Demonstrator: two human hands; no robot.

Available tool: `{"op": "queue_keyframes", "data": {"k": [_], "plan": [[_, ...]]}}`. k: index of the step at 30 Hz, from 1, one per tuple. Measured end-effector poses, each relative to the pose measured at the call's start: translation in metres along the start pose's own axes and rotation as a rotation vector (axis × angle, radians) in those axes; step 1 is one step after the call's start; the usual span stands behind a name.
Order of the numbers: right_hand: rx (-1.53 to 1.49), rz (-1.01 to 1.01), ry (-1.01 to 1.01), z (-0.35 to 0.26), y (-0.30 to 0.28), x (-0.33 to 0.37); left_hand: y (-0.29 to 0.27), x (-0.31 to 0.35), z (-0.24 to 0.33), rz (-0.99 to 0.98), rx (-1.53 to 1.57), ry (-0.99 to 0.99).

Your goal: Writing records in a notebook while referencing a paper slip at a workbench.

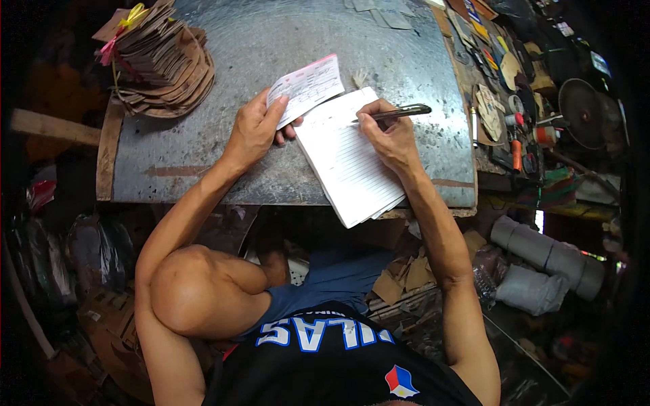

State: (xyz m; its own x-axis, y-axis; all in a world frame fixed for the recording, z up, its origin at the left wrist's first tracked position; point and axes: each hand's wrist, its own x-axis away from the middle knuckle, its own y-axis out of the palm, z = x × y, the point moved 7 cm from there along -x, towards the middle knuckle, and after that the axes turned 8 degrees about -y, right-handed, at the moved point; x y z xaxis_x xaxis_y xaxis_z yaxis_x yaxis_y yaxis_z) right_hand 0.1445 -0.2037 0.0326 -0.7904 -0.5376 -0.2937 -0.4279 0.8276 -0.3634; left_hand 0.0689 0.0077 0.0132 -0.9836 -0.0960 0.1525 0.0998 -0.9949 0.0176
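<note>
A black pen (404,112) is gripped in my right hand (391,135), its tip on the upper part of a lined notebook page (349,155). That hand rests on the notebook's right side. The notebook lies open at a slant, its lower corner jutting over the table's front edge. Faint writing shows near the top of the page; it is too small to make out. In my left hand (261,125) is a pad of printed slips (309,84) with a pink top edge, pinched under the thumb and tilted up. It stands beside the notebook's upper left corner.
The worn metal-topped table (223,61) carries a tied stack of brown cut-out templates (166,68) at the far left. Pale sheets (386,12) lie at the far edge. Crowded hand tools and an orange-handled tool (516,155) fill the right side. Grey rolls (545,250) lie below right.
</note>
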Motion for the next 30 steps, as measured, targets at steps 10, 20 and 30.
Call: {"op": "queue_keyframes", "data": {"k": [10, 20, 30], "plan": [[0.042, -0.002, -0.013, 0.002, 0.007, -0.004, -0.007, 0.001, -0.001, 0.005, 0.003, -0.011], [0.103, 0.070, -0.329, 0.006, 0.000, 0.000, -0.008, -0.005, -0.025, 0.104, 0.085, -0.165], [0.105, 0.083, -0.375, -0.023, -0.011, -0.001, 0.000, -0.005, -0.009, 0.006, -0.097, 0.024]]}}
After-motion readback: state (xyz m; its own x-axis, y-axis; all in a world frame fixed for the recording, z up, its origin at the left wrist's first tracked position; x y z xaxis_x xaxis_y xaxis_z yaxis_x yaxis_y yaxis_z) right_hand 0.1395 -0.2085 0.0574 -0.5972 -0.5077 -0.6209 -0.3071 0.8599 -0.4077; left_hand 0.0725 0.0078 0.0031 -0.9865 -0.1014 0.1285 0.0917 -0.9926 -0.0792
